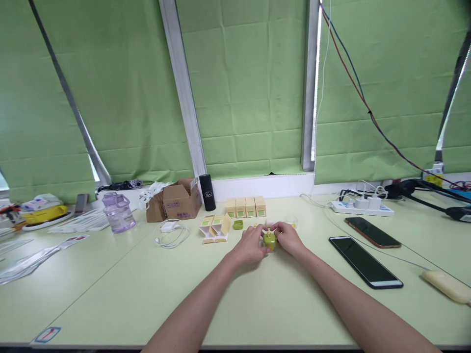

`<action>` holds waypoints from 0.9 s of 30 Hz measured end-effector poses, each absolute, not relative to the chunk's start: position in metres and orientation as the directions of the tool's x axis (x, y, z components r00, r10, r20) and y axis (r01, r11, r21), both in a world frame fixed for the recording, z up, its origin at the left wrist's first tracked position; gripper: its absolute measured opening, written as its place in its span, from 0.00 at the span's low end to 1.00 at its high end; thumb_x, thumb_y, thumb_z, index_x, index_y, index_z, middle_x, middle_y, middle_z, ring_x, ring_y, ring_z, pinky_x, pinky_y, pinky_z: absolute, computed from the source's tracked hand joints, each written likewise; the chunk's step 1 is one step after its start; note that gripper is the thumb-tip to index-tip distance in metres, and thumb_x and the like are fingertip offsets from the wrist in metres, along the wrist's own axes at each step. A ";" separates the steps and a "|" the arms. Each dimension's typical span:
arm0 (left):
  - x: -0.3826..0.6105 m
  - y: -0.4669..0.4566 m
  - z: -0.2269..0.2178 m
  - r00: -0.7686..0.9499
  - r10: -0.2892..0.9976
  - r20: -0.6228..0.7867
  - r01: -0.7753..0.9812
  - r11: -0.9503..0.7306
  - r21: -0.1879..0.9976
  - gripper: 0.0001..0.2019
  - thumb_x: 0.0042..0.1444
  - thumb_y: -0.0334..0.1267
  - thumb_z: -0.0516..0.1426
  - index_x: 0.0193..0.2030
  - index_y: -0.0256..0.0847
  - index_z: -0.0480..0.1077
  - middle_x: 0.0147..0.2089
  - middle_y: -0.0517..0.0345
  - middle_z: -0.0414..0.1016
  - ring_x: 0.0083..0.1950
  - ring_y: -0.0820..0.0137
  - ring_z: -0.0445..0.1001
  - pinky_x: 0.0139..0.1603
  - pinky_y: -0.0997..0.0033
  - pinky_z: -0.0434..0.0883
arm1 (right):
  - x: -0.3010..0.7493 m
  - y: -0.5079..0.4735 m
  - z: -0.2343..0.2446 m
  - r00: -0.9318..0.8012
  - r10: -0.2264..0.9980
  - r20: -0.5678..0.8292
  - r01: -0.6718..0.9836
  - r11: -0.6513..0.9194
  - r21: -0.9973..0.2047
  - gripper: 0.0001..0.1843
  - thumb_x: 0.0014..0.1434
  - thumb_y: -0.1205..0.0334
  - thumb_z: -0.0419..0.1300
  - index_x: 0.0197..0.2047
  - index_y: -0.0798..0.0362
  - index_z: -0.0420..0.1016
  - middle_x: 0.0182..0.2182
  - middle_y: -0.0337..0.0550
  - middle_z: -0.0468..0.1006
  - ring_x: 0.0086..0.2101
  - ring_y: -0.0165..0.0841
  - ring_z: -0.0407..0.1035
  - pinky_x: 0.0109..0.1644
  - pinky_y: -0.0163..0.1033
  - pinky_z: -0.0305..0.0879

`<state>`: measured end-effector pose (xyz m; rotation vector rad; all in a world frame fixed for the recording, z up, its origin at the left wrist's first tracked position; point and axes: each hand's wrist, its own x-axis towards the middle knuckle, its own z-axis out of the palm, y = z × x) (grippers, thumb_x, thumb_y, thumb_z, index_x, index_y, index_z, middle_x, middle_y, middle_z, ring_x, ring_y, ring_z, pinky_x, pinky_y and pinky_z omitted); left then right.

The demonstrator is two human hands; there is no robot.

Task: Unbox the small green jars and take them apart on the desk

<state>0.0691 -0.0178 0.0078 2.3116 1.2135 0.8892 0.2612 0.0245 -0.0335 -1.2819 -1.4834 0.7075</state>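
Between my two hands is a small green rounded container (270,240) with a yellowish loop on top. My left hand (250,243) grips its left side, thumb low and fingers near the top. On the other side, my right hand (289,238) has its fingers curled against the container's upper right. What those fingertips pinch is too small to make out. A small green open tray (238,224) lies just left of my hands. Partly hidden behind my right hand is a clear round plastic piece (292,220) with small yellow bits by it.
Opened cream boxes (215,228) lie left, and several closed boxes (246,207) stand behind. Farther left are a charger cable (172,234), a cardboard carton (180,200), a black cylinder (207,192) and a purple jug (119,213). Phones (364,261) and a power strip (362,208) lie right.
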 end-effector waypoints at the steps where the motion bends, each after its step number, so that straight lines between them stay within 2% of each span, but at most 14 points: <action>1: 0.068 -0.016 0.003 0.418 0.834 0.361 0.580 -0.551 0.600 0.24 0.49 0.40 0.68 0.54 0.47 0.74 0.49 0.48 0.75 0.53 0.54 0.72 0.51 0.63 0.69 | 0.261 0.024 -0.033 0.072 0.947 0.312 0.355 0.268 -0.896 0.11 0.49 0.65 0.56 0.34 0.52 0.80 0.25 0.38 0.77 0.27 0.34 0.70 0.35 0.38 0.64; 7: 0.060 -0.007 -0.008 0.314 0.869 0.382 0.499 -0.493 0.712 0.20 0.53 0.37 0.66 0.54 0.43 0.75 0.52 0.48 0.76 0.54 0.58 0.73 0.58 0.59 0.68 | 0.257 0.019 -0.029 0.066 0.943 0.325 0.295 0.293 -0.910 0.12 0.52 0.61 0.56 0.37 0.52 0.79 0.30 0.41 0.79 0.31 0.36 0.73 0.38 0.41 0.68; 10: 0.057 -0.005 -0.001 0.220 0.894 0.392 0.436 -0.449 0.780 0.20 0.53 0.36 0.66 0.54 0.40 0.75 0.52 0.46 0.77 0.53 0.59 0.74 0.57 0.60 0.69 | 0.252 0.013 -0.023 0.037 0.937 0.347 0.246 0.328 -0.912 0.14 0.56 0.55 0.57 0.40 0.52 0.78 0.35 0.44 0.81 0.36 0.38 0.75 0.39 0.41 0.70; 15: 0.052 -0.004 0.010 0.126 0.898 0.422 0.353 -0.438 0.827 0.21 0.54 0.42 0.66 0.54 0.38 0.76 0.49 0.46 0.80 0.50 0.60 0.76 0.52 0.61 0.71 | 0.242 -0.001 -0.015 -0.070 0.944 0.324 0.068 0.328 -0.942 0.20 0.58 0.46 0.62 0.45 0.51 0.78 0.41 0.47 0.82 0.36 0.38 0.76 0.32 0.39 0.71; 18: 0.053 -0.006 0.014 0.103 0.900 0.424 0.308 -0.434 0.846 0.21 0.55 0.43 0.65 0.54 0.37 0.76 0.51 0.45 0.80 0.50 0.60 0.77 0.50 0.63 0.71 | 0.238 -0.005 -0.015 -0.118 0.951 0.287 -0.054 0.283 -0.958 0.22 0.54 0.45 0.68 0.46 0.51 0.77 0.44 0.47 0.81 0.39 0.39 0.76 0.33 0.39 0.74; 21: 0.056 -0.006 0.014 0.089 0.899 0.430 0.301 -0.435 0.848 0.21 0.55 0.44 0.65 0.53 0.37 0.76 0.51 0.44 0.81 0.51 0.60 0.77 0.49 0.63 0.72 | 0.235 -0.006 -0.016 -0.169 0.956 0.240 -0.189 0.208 -0.960 0.25 0.51 0.45 0.72 0.46 0.50 0.74 0.43 0.48 0.81 0.40 0.40 0.76 0.34 0.42 0.76; 27: 0.053 0.003 0.006 0.079 0.883 0.463 0.259 -0.466 0.846 0.17 0.60 0.48 0.61 0.48 0.38 0.79 0.49 0.46 0.83 0.49 0.60 0.79 0.48 0.62 0.73 | 0.237 -0.010 -0.010 -0.249 0.953 0.172 -0.353 0.076 -0.933 0.19 0.53 0.50 0.72 0.43 0.51 0.77 0.43 0.50 0.81 0.41 0.41 0.77 0.38 0.43 0.77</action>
